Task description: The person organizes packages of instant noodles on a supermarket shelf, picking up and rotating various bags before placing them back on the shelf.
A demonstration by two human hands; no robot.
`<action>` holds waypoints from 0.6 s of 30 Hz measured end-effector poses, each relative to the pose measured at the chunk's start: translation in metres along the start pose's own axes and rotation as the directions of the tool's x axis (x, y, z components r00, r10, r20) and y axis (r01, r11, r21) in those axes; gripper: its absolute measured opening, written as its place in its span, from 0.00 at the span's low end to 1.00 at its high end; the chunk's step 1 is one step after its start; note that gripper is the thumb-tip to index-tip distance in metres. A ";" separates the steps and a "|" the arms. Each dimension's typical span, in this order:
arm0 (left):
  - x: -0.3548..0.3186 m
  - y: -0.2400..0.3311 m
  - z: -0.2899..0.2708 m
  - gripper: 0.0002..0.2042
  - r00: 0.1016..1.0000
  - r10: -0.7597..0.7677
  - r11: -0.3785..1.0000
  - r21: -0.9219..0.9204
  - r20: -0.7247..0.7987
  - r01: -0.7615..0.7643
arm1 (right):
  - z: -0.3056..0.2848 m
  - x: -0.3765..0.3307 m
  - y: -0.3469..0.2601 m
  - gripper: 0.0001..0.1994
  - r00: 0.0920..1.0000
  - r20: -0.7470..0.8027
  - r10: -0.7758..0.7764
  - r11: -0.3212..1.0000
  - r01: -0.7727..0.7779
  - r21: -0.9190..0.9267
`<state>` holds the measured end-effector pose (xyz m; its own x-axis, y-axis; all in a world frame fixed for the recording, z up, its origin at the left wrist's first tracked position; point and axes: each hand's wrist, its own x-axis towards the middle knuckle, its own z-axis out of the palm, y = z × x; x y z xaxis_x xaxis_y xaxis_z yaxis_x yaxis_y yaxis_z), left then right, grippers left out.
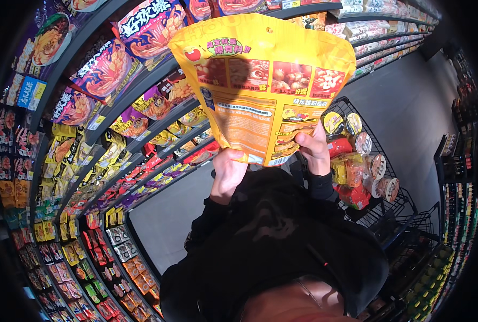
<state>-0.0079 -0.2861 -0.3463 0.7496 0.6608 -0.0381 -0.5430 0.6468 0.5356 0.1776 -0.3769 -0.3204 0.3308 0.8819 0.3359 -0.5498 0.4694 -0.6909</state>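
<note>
1. Head view, upper centre of the frame: a large yellow snack pouch (pixel 263 86) is held up with its printed back panel turned toward the person, filling the space between the shelving and the cart.
2. Left hand (pixel 227 173), just below centre: its grip is pinched on the pouch's lower left corner, thumb on the near face; the other fingers are hidden behind the film.
3. Right hand (pixel 314 149), right of centre: its grip is pinched on the lower right edge, fingers curled over the near face.
4. Pose: both forearms, in dark sleeves (pixel 260 231), rise from the lower middle of the frame, elbows bent, wrists tipped upward, so that the pouch hangs above the hands.
5. Handling note, as a judgement: holding the two bottom corners apart keeps the panel flat and legible; a light pinch should avoid creasing the film or crushing the contents.
6. Right of centre: a black wire shopping cart (pixel 381 209) holds round tubs and red packets.
7. Left half of the frame: curved shelves (pixel 88 161) packed with coloured snack bags; a grey floor (pixel 405 112) runs along the aisle at the upper right.
</note>
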 end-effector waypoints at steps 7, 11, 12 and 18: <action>0.009 -0.001 -0.004 0.37 0.998 0.015 0.997 -0.070 -0.058 -0.019 | 0.009 0.007 -0.004 0.33 0.999 -0.007 0.041 0.996 -0.042 -0.078; 0.016 0.004 -0.001 0.32 0.997 0.035 0.986 -0.164 0.066 -0.024 | 0.029 0.013 -0.002 0.32 0.999 -0.047 0.006 0.995 -0.011 -0.098; 0.017 0.003 0.001 0.32 1.000 0.020 0.989 -0.146 0.010 -0.019 | 0.033 0.013 0.000 0.32 1.000 -0.030 -0.002 0.995 -0.001 -0.098; 0.023 0.019 0.013 0.23 0.981 0.009 0.994 -0.108 -0.193 -0.030 | 0.034 0.011 0.008 0.37 0.994 -0.007 -0.113 0.988 0.112 -0.109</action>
<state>0.0041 -0.2635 -0.3255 0.6578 0.7275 -0.1951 -0.6032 0.6640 0.4419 0.1507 -0.3616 -0.3008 0.3965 0.8226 0.4075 -0.4222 0.5576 -0.7147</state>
